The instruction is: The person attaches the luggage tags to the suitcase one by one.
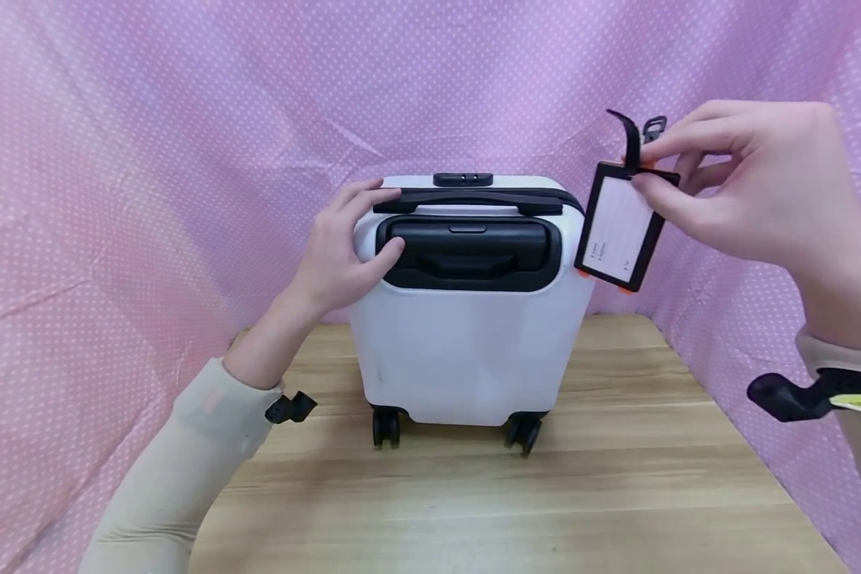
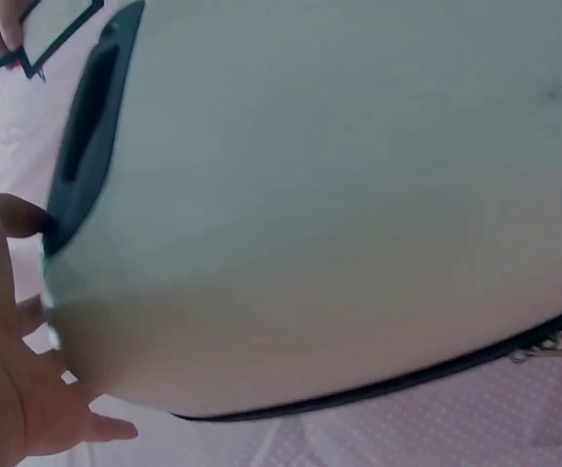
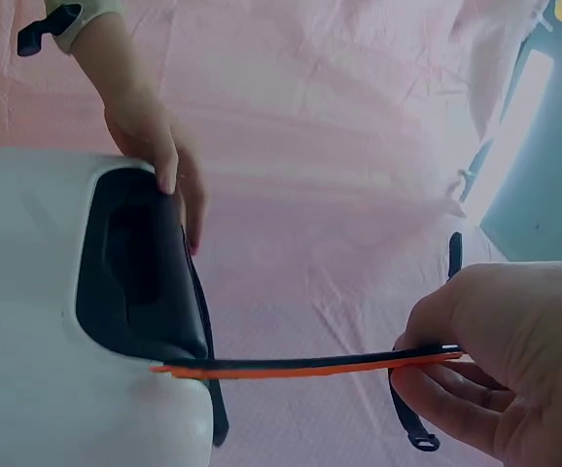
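Note:
A white suitcase (image 1: 466, 343) with black trim stands upright on its wheels. My left hand (image 1: 344, 243) rests on its upper left corner, fingers spread over the top edge and thumb on the black handle recess (image 1: 469, 275). To the right, my right hand (image 1: 753, 175) pinches a luggage tag (image 1: 620, 227) at its upper end between thumb and fingers. The tag has a black frame, a white card with small print and an orange back edge (image 3: 291, 370). Its black strap (image 1: 627, 135) sticks up unfastened, with a buckle (image 1: 654, 127) at the other end.
The suitcase stands on a wood-grain table (image 1: 402, 510). Pink dotted cloth (image 1: 151, 159) hangs behind and on both sides. A black carry handle (image 1: 473, 199) and a combination lock (image 1: 462, 179) sit along the suitcase's top. Zipper pulls (image 2: 544, 350) show on its side.

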A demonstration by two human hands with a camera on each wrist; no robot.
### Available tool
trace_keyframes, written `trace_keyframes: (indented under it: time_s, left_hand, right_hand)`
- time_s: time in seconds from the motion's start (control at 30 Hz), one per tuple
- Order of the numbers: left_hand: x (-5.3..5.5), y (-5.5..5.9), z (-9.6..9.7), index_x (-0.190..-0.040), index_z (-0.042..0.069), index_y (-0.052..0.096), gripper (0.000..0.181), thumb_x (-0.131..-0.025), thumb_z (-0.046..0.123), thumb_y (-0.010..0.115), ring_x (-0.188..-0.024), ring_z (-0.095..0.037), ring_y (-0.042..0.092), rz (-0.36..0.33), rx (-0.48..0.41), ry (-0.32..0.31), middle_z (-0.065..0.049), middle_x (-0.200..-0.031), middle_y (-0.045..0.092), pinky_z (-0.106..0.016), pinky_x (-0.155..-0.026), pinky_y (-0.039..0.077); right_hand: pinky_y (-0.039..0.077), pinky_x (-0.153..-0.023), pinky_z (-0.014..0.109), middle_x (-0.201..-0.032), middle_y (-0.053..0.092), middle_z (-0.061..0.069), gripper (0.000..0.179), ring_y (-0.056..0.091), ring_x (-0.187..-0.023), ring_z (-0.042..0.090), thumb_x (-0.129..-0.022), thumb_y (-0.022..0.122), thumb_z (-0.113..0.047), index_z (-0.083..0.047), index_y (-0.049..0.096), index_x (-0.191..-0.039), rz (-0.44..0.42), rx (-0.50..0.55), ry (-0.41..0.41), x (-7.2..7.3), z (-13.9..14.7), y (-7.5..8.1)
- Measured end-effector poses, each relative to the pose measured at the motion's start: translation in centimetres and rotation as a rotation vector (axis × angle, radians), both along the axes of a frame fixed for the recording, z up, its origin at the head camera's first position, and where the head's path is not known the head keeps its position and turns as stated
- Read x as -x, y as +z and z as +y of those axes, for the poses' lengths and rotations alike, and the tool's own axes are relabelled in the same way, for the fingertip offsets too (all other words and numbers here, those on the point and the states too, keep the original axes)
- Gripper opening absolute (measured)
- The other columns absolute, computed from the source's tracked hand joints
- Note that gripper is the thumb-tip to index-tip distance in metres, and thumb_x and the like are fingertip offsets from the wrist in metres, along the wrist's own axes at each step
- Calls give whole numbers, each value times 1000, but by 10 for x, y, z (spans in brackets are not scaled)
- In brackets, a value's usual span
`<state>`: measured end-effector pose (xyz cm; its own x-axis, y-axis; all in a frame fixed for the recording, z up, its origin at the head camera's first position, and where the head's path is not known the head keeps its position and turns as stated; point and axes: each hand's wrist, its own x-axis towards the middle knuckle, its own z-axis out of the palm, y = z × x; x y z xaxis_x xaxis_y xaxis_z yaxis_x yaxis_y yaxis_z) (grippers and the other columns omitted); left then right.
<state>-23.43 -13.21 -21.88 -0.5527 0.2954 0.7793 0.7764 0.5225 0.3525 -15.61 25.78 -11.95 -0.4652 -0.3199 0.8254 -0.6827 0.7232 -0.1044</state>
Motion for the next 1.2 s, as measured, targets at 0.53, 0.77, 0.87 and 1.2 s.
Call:
trace_keyframes:
  time_s: [0.53, 0.77, 0.87, 1.2]
  left_hand:
    - [-55, 45, 88, -109, -1, 77, 30, -85, 13, 90, -70, -8, 78, 32, -251, -380, -9, -83, 81, -29, -68, 64]
    - [-51, 48, 94, -91, -4, 78, 13, -89, 7, 84, -68, -12, 78, 4, -314, -377, -13, -84, 81, -30, -66, 64]
    - [-48, 46, 92, -92, -4, 78, 9, -91, 5, 80, -68, -13, 78, -13, -320, -377, -14, -84, 81, -31, -68, 64]
    - [-44, 50, 83, -97, -8, 77, 9, -95, -2, 72, -68, -15, 78, -90, -402, -407, -20, -86, 80, -35, -73, 67]
  right_hand:
    - [47, -66, 0, -86, 78, 1, 12, 57, -67, -12, -83, 86, -8, -8, 85, -95, -12, -146, 102, -8, -74, -24]
    - [46, -66, 2, -82, 75, 0, 15, 66, -63, 9, -82, 86, -6, -8, 84, -96, -12, -142, 126, -3, -89, -37]
    - [48, -67, 1, -87, 77, 2, 19, 66, -66, 8, -82, 87, -6, -6, 84, -101, -25, -114, 132, -2, -89, -42]
    - [47, -72, 11, -108, 75, 8, 54, 62, -79, 10, -78, 91, -14, -10, 77, -130, 1, -123, 212, -2, -79, -65]
